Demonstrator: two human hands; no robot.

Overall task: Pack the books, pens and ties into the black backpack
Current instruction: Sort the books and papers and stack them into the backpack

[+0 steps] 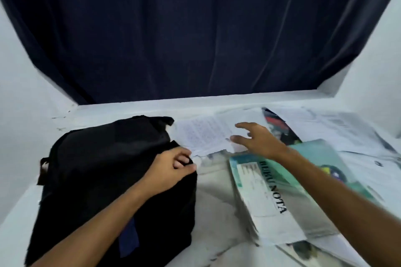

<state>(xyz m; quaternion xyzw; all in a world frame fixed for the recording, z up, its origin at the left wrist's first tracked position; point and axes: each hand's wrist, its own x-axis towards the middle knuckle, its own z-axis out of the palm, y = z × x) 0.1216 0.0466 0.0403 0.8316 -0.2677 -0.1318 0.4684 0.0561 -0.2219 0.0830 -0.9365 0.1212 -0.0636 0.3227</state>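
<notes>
The right hand (258, 138) is spread wide above a thin handwritten sheet (206, 134), judged light and floppy, best lifted by an edge, while the soft backpack (104, 158) is gripped by the left hand (171, 169).

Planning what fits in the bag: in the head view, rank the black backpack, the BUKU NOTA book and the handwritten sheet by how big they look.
1. Black backpack, clearly largest.
2. BUKU NOTA book.
3. Handwritten sheet, smallest; it lies farther from the camera and the right hand covers part, so its true size is unsure.
</notes>
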